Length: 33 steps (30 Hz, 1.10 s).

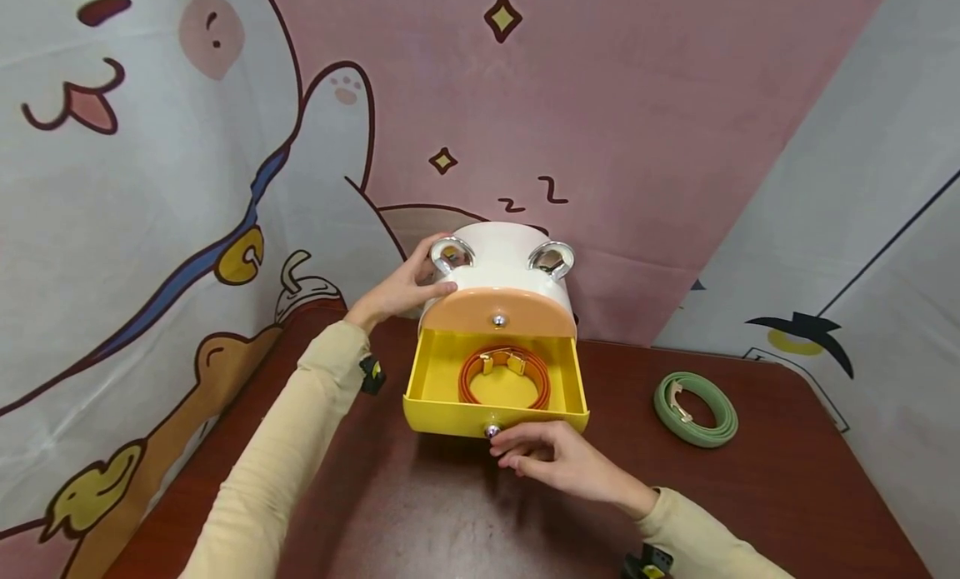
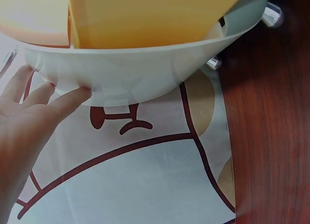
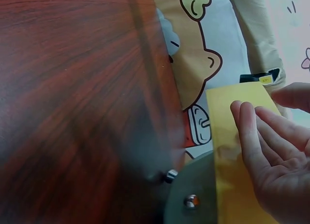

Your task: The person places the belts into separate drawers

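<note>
A small white chest of drawers (image 1: 502, 258) with silver ear-like rings stands on the table. Its yellow lower drawer (image 1: 442, 417) is pulled out, and a coiled orange belt (image 1: 467, 386) lies inside. The peach upper drawer (image 1: 465, 309) is closed. My left hand (image 1: 401, 291) rests on the chest's left side; in the left wrist view its fingertips (image 2: 77, 96) press the white wall. Beside the yellow drawer's silver knob (image 1: 492, 431) is my right hand (image 1: 562, 458), fingers loosely extended; whether they touch the knob is unclear. In the right wrist view the thumb stands apart.
A coiled green belt (image 1: 722, 414) lies on the dark red-brown table (image 1: 450, 521), to the right of the chest. A printed cloth (image 1: 637, 146) with cartoon figures hangs close behind the chest and along both sides.
</note>
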{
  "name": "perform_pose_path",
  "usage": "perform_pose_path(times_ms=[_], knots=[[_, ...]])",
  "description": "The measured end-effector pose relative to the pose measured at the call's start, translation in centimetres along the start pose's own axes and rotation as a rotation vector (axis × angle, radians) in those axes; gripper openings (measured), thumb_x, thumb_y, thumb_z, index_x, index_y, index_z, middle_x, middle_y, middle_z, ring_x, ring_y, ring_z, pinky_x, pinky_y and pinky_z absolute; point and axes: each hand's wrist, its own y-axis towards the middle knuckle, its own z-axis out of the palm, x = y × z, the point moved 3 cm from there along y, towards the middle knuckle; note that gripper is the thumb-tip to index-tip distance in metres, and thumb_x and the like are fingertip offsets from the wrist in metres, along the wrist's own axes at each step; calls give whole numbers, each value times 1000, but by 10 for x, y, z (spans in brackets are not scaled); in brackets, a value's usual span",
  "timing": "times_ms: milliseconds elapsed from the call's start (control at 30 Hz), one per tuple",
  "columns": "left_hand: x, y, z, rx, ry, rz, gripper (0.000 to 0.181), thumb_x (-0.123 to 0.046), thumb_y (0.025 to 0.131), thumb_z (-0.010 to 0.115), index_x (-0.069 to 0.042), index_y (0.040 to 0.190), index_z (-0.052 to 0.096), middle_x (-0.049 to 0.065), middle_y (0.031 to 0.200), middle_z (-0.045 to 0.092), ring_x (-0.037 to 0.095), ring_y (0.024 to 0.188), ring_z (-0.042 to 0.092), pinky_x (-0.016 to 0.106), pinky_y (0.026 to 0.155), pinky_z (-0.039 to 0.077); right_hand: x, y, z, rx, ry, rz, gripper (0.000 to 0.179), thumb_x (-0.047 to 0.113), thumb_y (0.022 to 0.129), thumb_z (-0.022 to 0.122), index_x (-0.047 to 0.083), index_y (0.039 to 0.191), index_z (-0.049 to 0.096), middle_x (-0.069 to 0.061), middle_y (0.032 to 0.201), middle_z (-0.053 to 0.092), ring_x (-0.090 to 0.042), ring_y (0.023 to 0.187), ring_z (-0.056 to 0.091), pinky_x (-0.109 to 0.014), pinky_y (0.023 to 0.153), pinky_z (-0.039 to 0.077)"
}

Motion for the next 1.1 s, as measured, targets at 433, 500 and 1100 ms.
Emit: perform_pose_path(times_ms=[433,500,1100], knots=[[-6,-1,1,-17,10,-50,82,-12,94,65,-17,154,11,20,141,46,35,134,36,55,108,26,-24,1,6,-55,94,70,27,2,97,55,-13,119,59,-25,109,66,-33,93,67,-42,73,56],[-13,-4,2,-16,12,-60,82,-11,94,65,-15,154,10,21,142,45,36,134,35,55,108,26,-27,1,8,-64,111,76,28,2,98,55,-14,120,58,-27,109,65,-37,93,66,-45,73,55],[-25,-9,4,-2,-23,-87,81,-10,94,64,-12,154,9,23,142,43,36,135,34,54,110,22,-30,12,21,-249,94,127,27,8,99,55,-13,114,63,-25,99,68,-28,83,69,-37,64,57]])
